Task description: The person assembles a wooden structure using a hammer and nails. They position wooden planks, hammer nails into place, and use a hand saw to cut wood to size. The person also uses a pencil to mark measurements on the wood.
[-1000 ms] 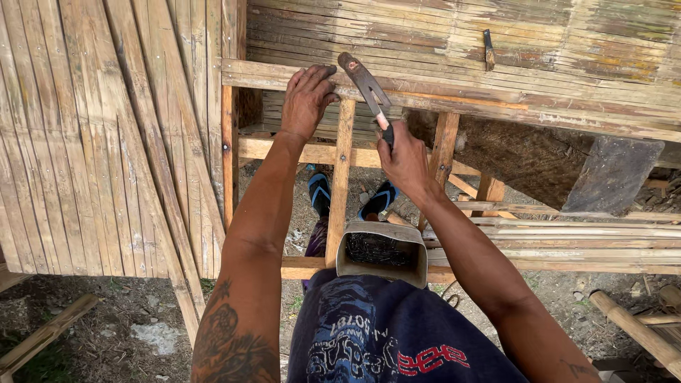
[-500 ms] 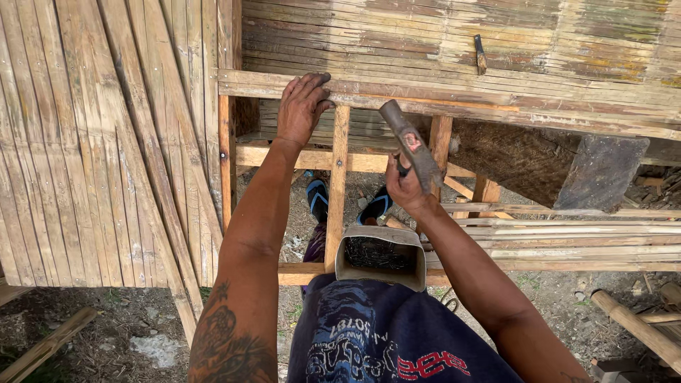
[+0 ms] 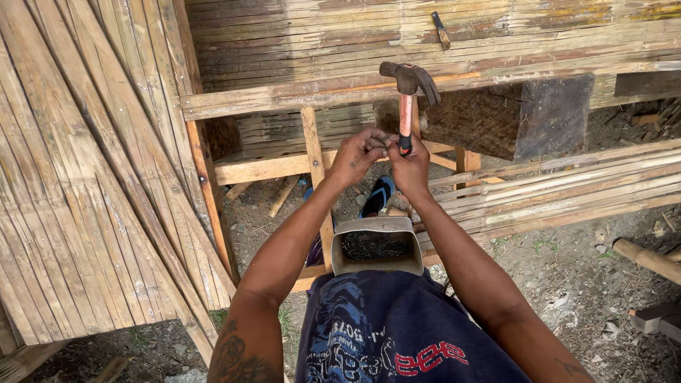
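Observation:
My right hand (image 3: 411, 167) grips the red handle of a claw hammer (image 3: 407, 89), head upright above the hand. My left hand (image 3: 360, 152) is pressed against the right one, its fingers curled at the handle's lower end; something small may be pinched there, too small to tell. Both hands hover in front of a wooden frame rail (image 3: 284, 96). A grey metal container of nails (image 3: 376, 246) sits at my waist below the hands.
Bamboo slat panels (image 3: 78, 184) lean at the left. Split bamboo strips (image 3: 560, 191) lie across the frame at the right. A dark wooden block (image 3: 511, 117) sits under the rail. A blue sandal (image 3: 376, 195) shows on the dirt ground below.
My left hand left the frame rail and came down to meet the right hand. The hammer swung from a tilt to upright, and the view shifted right.

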